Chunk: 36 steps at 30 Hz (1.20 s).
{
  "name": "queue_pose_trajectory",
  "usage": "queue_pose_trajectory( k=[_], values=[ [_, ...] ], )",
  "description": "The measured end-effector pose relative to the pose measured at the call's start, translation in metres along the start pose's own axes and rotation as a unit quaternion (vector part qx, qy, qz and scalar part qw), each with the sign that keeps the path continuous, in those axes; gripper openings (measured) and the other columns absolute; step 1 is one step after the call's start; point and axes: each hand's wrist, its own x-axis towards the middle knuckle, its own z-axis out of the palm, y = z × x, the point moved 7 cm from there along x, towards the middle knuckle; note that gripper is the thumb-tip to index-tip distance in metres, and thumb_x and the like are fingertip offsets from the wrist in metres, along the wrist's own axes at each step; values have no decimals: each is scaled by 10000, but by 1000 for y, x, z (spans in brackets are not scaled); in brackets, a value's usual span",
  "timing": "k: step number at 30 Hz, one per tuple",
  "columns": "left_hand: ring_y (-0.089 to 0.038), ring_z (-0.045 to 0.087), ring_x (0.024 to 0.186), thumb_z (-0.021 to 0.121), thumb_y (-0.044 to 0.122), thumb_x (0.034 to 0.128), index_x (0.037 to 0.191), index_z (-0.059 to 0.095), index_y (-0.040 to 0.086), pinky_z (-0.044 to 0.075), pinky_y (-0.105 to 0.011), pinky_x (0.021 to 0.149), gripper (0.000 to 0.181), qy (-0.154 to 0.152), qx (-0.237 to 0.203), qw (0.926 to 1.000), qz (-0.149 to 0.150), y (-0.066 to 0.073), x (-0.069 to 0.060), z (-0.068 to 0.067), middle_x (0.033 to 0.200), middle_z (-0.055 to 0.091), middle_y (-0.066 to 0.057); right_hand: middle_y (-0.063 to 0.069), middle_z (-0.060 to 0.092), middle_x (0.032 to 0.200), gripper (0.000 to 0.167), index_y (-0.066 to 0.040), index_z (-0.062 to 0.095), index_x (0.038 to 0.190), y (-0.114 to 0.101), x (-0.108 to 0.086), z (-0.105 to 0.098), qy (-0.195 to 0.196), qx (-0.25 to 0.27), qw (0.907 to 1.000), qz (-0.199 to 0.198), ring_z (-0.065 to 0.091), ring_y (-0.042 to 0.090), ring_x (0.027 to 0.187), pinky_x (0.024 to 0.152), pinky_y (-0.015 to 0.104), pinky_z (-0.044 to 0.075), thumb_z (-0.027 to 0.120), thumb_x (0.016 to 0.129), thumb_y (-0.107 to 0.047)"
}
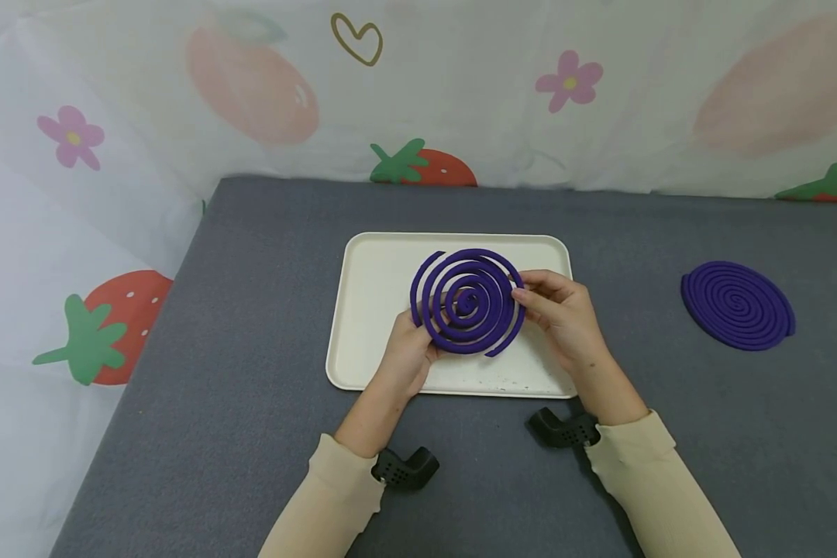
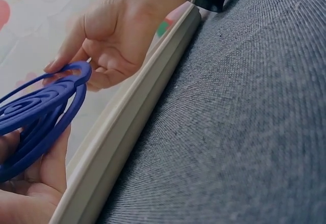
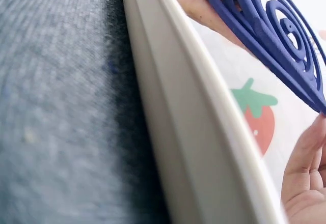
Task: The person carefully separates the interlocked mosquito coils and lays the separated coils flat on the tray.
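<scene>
A pair of purple mosquito coils (image 1: 467, 302) is held above a cream tray (image 1: 377, 310). Gaps show between their rings, and loose ends stick out at upper left and lower right. In the left wrist view the coils (image 2: 46, 102) stand partly apart as two layers. My left hand (image 1: 404, 353) holds them from the lower left, some of its fingers hidden behind the rings. With thumb and fingers my right hand (image 1: 561, 314) pinches the right edge; the right wrist view shows this hand (image 3: 308, 178) at the coils' lower end.
Another purple coil piece (image 1: 738, 305), tightly wound, lies flat on the grey cloth (image 1: 669, 465) at the right. Small dark crumbs dot the tray's front right part. A white curtain (image 1: 460, 93) with strawberries and flowers hangs behind and at the left.
</scene>
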Motion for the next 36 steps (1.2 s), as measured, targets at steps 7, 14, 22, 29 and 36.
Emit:
queue_pose_trajectory(
  k=[7,14,22,29,36],
  values=[
    [-85,630,711,492,-28,942,902,610,123,545,-267,650,195,-186,-116,9997,-51,1,-2,2,812,653,1,-4,610,749,304,-122,675,834,2,1,1,-178,-61,9996,206,573,86,682,593,201,505,529,875,141],
    [-54,598,644,509,-74,900,877,633,152,493,-202,561,258,-341,-162,9993,-60,0,-2,4,757,655,33,-1,627,747,253,-112,678,827,4,1,3,-335,-94,9984,436,586,87,659,581,203,507,561,878,106],
    [-52,589,639,526,-75,890,864,636,150,486,-198,559,252,-360,-90,9993,97,2,-2,4,756,652,35,-7,638,751,241,-136,686,849,8,0,5,-496,-572,9953,604,592,80,650,584,204,512,579,878,78],
    [-58,573,611,542,-54,901,854,639,122,480,-203,540,207,-216,18,9997,104,0,0,2,731,641,26,-10,622,738,218,-123,661,824,9,0,6,-509,-893,9924,684,583,77,646,580,201,511,584,875,74],
    [-62,545,597,564,33,928,853,605,104,474,-213,532,111,154,314,9993,91,-1,1,-2,715,597,27,-19,601,727,212,-113,619,807,10,0,5,-419,-1065,9914,643,568,67,640,565,190,500,606,849,94]
  ],
)
